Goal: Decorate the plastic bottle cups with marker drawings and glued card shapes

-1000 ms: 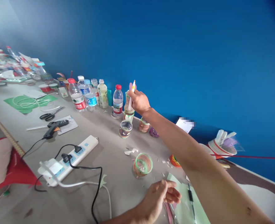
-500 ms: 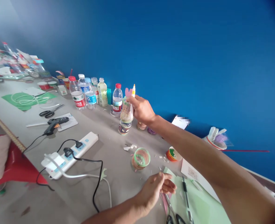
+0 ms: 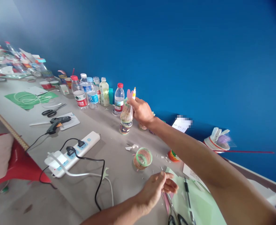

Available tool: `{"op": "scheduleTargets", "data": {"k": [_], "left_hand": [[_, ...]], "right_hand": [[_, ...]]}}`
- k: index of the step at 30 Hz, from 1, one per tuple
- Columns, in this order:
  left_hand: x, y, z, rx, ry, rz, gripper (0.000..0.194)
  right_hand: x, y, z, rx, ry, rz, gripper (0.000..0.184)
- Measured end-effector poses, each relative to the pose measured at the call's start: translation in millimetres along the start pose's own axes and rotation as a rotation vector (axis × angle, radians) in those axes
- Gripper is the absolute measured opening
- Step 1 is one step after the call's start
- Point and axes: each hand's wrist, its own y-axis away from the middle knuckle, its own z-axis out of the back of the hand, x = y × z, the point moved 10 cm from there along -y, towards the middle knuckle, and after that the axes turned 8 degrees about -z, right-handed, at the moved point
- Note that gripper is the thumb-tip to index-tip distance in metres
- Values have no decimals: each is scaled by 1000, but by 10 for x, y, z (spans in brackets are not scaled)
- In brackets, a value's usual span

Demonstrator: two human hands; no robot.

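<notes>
My right hand (image 3: 141, 111) reaches out over the grey table (image 3: 119, 162) and grips a small decorated bottle (image 3: 126, 113) together with a white marker with an orange tip (image 3: 133, 95). The bottle is held just above a short decorated cup (image 3: 125, 127). Pink paper ears stick up from the bottle's top. My left hand (image 3: 158, 189) rests near the front edge beside a light green sheet (image 3: 196, 206), fingers loosely curled with nothing clearly in them. A cut cup with a green rim (image 3: 143, 157) stands between the two hands.
Several drink bottles (image 3: 93, 92) line the blue wall. A white power strip (image 3: 72, 154) with black and white cables, a black glue gun (image 3: 55, 122) and scissors (image 3: 51, 111) lie at left. A black pen (image 3: 188, 197) and second scissors (image 3: 174, 215) rest on the green sheet. Paper plates (image 3: 218, 142) sit at right.
My right hand has come down and toward me from beside the bottle row, carrying the decorated bottle with the marker. The left hand has barely shifted.
</notes>
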Motion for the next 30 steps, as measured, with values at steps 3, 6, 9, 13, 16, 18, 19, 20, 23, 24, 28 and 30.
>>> {"op": "scheduleTargets", "data": {"k": [3,6,9,13,16,18,19,20,23,24,28,30], "left_hand": [[8,-3,4,-2,-7,6,98],[11,-4,13,-9,-12,11,99],[6,-2,12,-6,-11,13,102],[9,0,13,-6,-12,15,101],[20,1,12,-10,-9,20,99],[20,4,9,-11,-8,21,97],[14,7,3,-8,-6,18,96],[6,10,-4,-3,-3,14,94],[-16,21,-21,10,3,3,91],[-17,23,-24,14,3,1,91],[9,16,-20,15,-8,10,92],[29,6,0,-2,-9,18,94]], "right_hand": [[13,-13,7,18,19,-7,17],[8,-18,55,7,28,-5,18],[-24,-27,145,-34,25,1,19],[-99,-36,261,-77,27,5,19],[-170,1,333,-77,39,13,21],[-238,64,400,-82,40,9,22],[-275,109,437,-84,36,4,23],[-309,161,473,-86,30,0,23],[-353,353,538,-70,-2,13,21],[-346,422,540,-60,-11,24,20],[-271,663,426,-11,4,53,18],[-237,746,323,5,22,48,18]]}}
